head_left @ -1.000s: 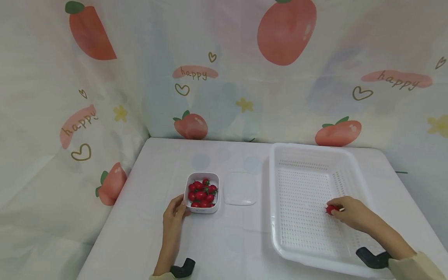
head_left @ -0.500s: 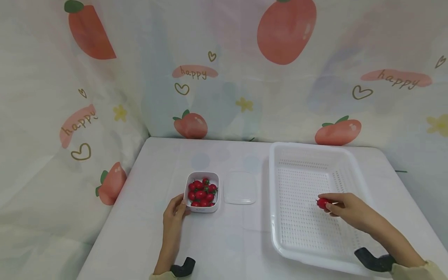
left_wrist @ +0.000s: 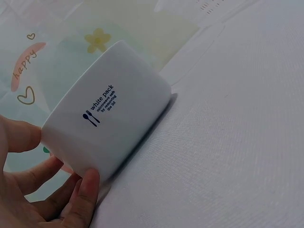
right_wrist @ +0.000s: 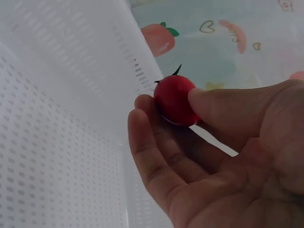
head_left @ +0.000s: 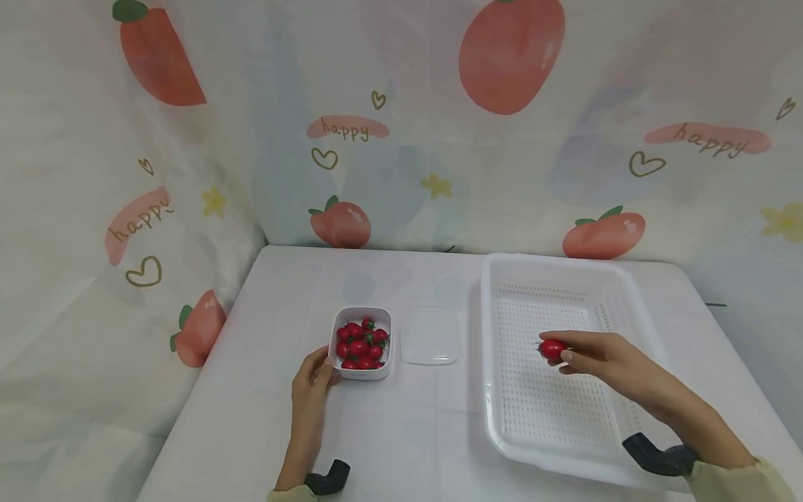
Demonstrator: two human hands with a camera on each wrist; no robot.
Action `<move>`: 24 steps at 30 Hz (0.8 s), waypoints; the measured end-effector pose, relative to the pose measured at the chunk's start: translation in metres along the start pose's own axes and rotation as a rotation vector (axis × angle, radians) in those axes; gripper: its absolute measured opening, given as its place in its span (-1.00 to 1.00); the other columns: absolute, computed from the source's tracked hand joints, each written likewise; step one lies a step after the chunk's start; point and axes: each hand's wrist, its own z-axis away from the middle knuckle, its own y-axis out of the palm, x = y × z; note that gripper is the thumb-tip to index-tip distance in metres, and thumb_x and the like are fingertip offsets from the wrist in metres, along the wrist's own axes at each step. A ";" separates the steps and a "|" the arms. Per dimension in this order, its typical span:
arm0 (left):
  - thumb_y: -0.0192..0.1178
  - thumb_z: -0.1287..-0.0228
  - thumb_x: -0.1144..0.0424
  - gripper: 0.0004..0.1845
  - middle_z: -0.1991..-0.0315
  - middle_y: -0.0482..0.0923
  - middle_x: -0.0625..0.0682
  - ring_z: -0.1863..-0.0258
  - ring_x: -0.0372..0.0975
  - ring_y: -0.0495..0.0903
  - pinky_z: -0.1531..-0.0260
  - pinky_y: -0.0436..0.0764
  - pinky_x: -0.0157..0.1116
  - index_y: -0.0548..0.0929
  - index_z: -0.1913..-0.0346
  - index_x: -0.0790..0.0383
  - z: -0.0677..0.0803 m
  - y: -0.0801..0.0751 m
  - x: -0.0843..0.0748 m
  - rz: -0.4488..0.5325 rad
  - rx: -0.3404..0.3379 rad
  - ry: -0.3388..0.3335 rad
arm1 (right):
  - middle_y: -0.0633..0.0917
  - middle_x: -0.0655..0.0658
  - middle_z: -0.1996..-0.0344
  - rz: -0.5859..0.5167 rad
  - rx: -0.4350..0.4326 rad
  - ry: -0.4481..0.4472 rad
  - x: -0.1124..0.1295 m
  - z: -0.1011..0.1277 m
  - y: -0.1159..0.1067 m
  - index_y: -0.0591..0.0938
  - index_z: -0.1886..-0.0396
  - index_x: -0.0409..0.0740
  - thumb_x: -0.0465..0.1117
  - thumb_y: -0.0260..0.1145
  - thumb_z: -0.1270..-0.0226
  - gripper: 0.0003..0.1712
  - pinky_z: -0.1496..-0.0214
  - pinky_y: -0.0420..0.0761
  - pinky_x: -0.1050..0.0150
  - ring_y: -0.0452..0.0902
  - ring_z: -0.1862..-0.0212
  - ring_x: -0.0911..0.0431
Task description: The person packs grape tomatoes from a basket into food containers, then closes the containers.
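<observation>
A red cherry tomato (head_left: 552,349) with a green calyx is pinched between the thumb and fingers of my right hand (head_left: 605,359), over the white perforated basket (head_left: 492,411). In the right wrist view, the same tomato (right_wrist: 176,99) sits at the fingertips, with the basket wall beyond. My left hand (head_left: 310,390) holds the left front corner of a small white container (head_left: 362,375), in which several cherry tomatoes (head_left: 360,347) lie. From the left wrist, this container (left_wrist: 128,95) shows printed blue lettering, with thumb and fingers curled about its corner.
A clear plastic lid (head_left: 429,336) lies flat on the white tablecloth (head_left: 408,432), between container and basket. Behind the table hangs a fruit-patterned curtain (head_left: 401,70). The basket's raised rim stands along the table's right side.
My right hand has lifted the cherry tomato from the basket's floor and moved it left and toward the far side. The left hand and container have stayed put.
</observation>
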 end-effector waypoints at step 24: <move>0.05 -0.65 0.11 -0.56 -0.36 0.52 0.14 0.01 -0.27 0.64 -0.06 0.69 -0.51 0.47 -0.45 0.14 -0.002 0.000 0.001 0.015 -0.007 -0.028 | 0.69 -0.34 -0.22 -0.122 0.060 -0.235 0.047 -0.052 0.033 0.52 -0.43 -0.24 -0.23 0.23 -0.59 -0.51 -0.18 0.75 0.30 0.72 -0.13 0.09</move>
